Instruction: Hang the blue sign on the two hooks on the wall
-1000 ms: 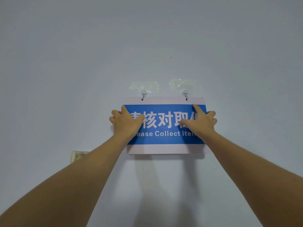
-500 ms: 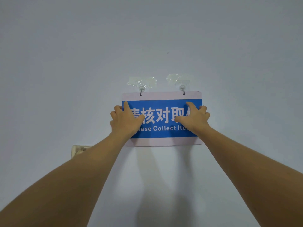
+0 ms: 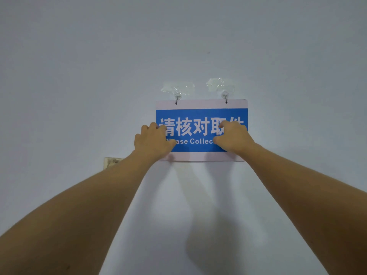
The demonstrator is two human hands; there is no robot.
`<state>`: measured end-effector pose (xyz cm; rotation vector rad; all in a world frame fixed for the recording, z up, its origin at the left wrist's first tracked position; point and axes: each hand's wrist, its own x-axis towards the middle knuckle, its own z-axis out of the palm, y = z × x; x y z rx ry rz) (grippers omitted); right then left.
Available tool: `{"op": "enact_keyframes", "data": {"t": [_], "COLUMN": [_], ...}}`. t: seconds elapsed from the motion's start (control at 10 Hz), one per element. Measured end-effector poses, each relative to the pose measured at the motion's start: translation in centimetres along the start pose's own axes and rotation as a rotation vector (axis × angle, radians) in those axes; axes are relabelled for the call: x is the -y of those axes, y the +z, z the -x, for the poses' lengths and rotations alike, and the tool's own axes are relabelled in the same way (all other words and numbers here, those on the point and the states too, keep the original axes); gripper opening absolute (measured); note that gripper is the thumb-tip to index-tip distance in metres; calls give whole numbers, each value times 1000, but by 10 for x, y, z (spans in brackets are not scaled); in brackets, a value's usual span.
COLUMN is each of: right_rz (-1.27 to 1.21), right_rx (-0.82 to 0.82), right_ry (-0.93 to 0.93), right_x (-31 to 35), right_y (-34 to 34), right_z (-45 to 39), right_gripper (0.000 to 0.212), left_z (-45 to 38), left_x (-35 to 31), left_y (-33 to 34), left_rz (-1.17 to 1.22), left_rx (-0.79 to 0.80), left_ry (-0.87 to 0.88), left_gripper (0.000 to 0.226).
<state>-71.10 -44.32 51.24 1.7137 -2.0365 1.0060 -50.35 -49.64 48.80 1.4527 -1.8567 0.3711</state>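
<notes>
Both hands are sliding lower on the blue sign (image 3: 201, 118) than half a second ago, fingers curling in where they were spread flat. Neither grip is closing around anything: the left hand (image 3: 152, 140) is resting half-curled against the sign's left edge, the right hand (image 3: 234, 137) loosely bent over its right half, each with nothing held and seemingly only pressing the panel toward the wall (image 3: 79, 76). Above them, the sign's pale top border is sitting under the left hook (image 3: 177, 96) and the right hook (image 3: 225, 95), clear adhesive ones under wrinkled tape; small dark wires seem to be passing through the border, though whether both are fully seated is hard to judge at this size. If the hands are letting go while one wire is only perched on its tip, the sign could be swinging down on one side, and a downward drag could be peeling the taped hooks off. White writing is showing "请核对取件" and beneath it "Collec", partly covered. A grubby wall plate (image 3: 111, 161) is peeking out beside the left forearm
</notes>
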Motion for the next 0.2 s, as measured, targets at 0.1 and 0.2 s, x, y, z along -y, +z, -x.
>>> {"op": "enact_keyframes", "data": {"t": [0.1, 0.2], "right_rz": [-3, -26], "right_rx": [49, 93], "right_ry": [-40, -120], "right_x": [11, 31], "right_y": [2, 5], "right_z": [9, 17], "right_gripper": [47, 48], "left_z": [17, 35], "left_x": [5, 17], "left_y": [-16, -29], "left_rz": [-21, -48], "left_rx": [19, 30], "left_ry": [-18, -80], "left_gripper": [56, 59]}}
